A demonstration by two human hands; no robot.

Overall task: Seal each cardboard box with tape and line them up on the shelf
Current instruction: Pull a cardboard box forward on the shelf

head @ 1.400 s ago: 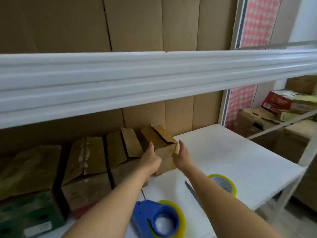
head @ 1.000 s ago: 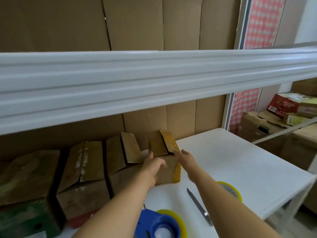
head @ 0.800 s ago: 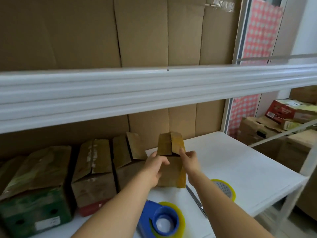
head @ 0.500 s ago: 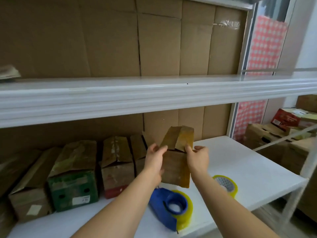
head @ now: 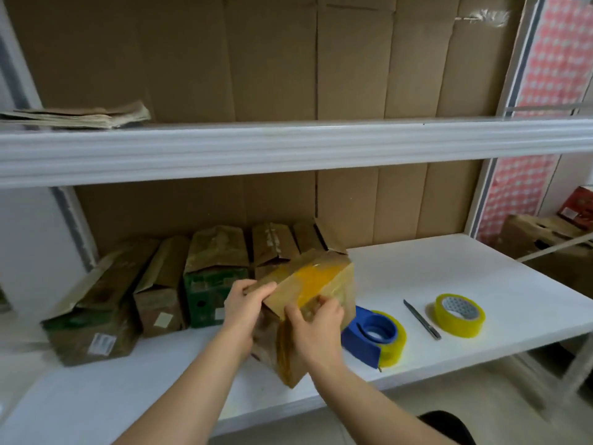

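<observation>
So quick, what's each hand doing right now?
Left hand: holds the cardboard box by its left top edge, fingers curled over it.
Right hand: holds the same box at its near face.

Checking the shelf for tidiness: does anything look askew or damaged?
Yes: the box held by the left hand and right hand is tilted, and the boxes in the row have unsealed, raised flaps.

Both hands, left hand (head: pixel 241 308) and right hand (head: pixel 313 329), grip a tilted brown cardboard box with yellow tape (head: pixel 313 277) over the white shelf (head: pixel 449 268) front edge.
</observation>
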